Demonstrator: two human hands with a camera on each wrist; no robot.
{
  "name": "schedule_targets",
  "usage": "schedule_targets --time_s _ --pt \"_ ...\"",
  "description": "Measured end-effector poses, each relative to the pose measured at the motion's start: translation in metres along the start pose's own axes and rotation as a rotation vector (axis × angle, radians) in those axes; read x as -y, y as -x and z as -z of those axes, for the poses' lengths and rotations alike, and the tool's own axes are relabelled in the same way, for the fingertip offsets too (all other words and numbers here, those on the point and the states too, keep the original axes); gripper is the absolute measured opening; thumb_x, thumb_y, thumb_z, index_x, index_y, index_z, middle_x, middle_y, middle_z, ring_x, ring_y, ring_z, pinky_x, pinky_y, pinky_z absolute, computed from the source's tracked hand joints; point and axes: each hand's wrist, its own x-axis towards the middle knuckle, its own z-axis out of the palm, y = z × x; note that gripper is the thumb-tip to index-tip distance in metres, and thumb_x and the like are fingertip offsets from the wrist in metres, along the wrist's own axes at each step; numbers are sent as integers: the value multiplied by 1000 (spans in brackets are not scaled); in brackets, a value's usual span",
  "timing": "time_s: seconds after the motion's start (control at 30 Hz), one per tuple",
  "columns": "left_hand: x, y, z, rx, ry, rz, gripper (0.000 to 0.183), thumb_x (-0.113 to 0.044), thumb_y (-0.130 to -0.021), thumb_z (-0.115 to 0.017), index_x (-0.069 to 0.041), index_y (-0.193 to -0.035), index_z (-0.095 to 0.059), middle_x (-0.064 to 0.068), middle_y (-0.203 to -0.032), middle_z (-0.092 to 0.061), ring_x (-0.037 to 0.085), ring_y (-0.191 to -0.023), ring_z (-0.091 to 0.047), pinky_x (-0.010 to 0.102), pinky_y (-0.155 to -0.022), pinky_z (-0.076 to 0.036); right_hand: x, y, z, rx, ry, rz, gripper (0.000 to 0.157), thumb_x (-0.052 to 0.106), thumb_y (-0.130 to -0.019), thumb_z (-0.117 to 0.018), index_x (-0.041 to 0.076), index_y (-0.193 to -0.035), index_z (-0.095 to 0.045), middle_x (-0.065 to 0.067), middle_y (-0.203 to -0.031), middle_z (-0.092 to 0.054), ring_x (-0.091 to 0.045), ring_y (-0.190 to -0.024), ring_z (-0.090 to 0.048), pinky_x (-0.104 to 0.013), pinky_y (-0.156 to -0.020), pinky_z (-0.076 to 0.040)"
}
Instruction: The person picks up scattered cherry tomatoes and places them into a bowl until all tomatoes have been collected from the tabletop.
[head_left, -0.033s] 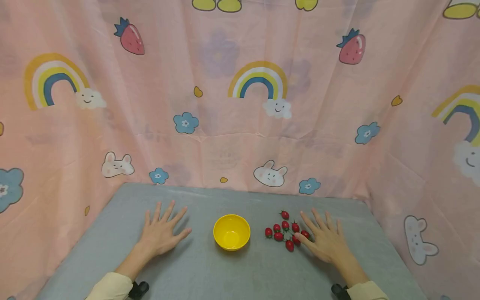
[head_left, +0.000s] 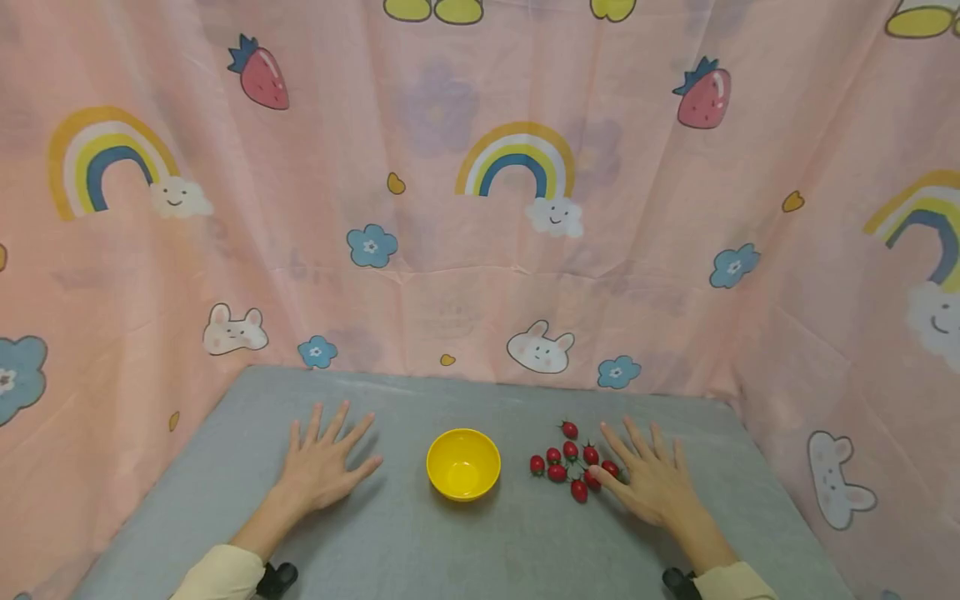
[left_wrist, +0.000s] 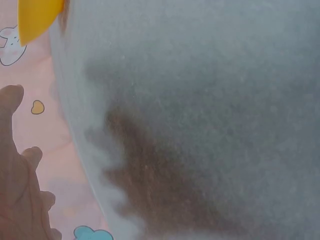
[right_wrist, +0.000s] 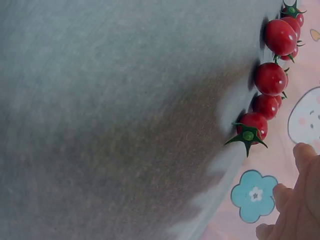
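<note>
A yellow bowl (head_left: 463, 467) stands upright on the grey table, between the two hands. Several red cherry tomatoes (head_left: 557, 473) with green stems lie in a loose cluster to its right. My left hand (head_left: 322, 467), fingers spread and palm down, is left of the bowl and holds nothing. Over the right edge of the cluster, my right hand (head_left: 651, 479) is spread as well; its thumb overlaps a tomato in the head view. In the right wrist view, tomatoes (right_wrist: 270, 79) show beyond the shadow of that hand. The left wrist view catches just part of the bowl (left_wrist: 37, 20).
The grey tabletop (head_left: 465, 554) reaches back to a pink curtain (head_left: 450, 308) printed with rainbows, rabbits and flowers. The same curtain hangs along both sides. Dark wrist straps (head_left: 277, 579) sit by the cream sleeves (head_left: 221, 575).
</note>
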Motion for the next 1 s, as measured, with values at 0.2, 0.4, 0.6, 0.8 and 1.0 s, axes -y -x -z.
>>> schedule_targets --time_s 0.2,0.4,0.6,0.8,1.0 --pt "3 1 3 1 17 1 75 -68 -96 -50 -22 -156 -44 20 -162 -26 54 -146 -9 77 -108 -7 -2 1 -1 -5 -29 28 78 66 -98 -49 17 -158 -39 -23 -161 -28 -59 -143 -14 -78 -108 -5" --pt "8 2 7 -40 183 -76 65 -50 -98 -63 -12 -151 -50 21 -152 -45 50 -138 -36 71 -107 -28 -10 4 2 -94 -203 146 65 43 -100 -64 11 -153 -46 -25 -151 -43 -53 -135 -38 -75 -104 -27" --pt "14 8 7 8 530 -144 52 -30 -99 -70 -10 -144 -54 15 -136 -60 38 -121 -59 56 -97 -48 -26 11 5 -91 -499 153 52 23 -97 -72 2 -142 -54 -22 -133 -59 -41 -114 -59 -59 -88 -51" --pt "13 11 2 45 822 -152 46 -21 -98 -72 -9 -139 -56 18 -125 -65 35 -109 -66 47 -90 -55 -39 15 12 -61 -669 57 49 20 -96 -74 -1 -137 -58 -21 -122 -65 -33 -102 -66 -46 -81 -57" --pt "3 8 -3 71 937 -133 51 -21 -96 -74 -9 -141 -54 16 -127 -64 33 -110 -65 43 -91 -55 -49 14 11 -40 -707 46 50 22 -94 -76 1 -136 -59 -19 -122 -65 -27 -99 -67 -37 -80 -57"
